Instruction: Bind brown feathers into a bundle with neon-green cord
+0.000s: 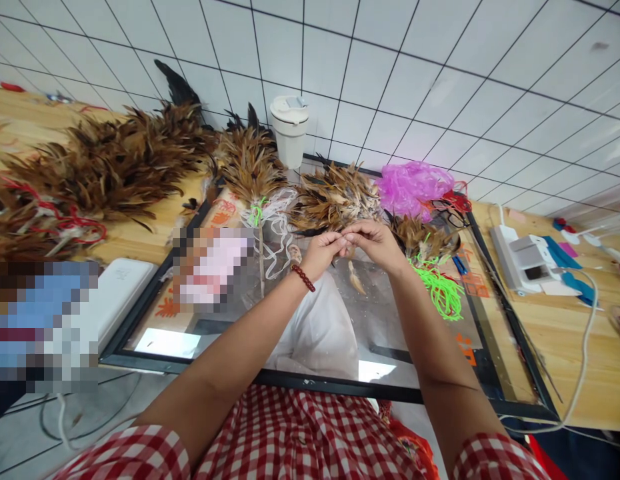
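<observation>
Feathers [351, 267], light, soft and easily bent, are pinched at the quills between the left hand [324, 252] and right hand [375, 241], both closed, above the counter's [565, 333] far middle.

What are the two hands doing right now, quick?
Left hand: fingers pinched shut on a small feather.
Right hand: fingers pinched shut on the same feather.

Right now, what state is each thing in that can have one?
left hand: fingers pinched on small feather
right hand: fingers pinched on small feather
small feather: hanging below the hands
white cup: upright, lid on
brown feather bundles: lying heaped on the table
green cord: loose tangle on glass panel
pink plastic bag: crumpled
</observation>
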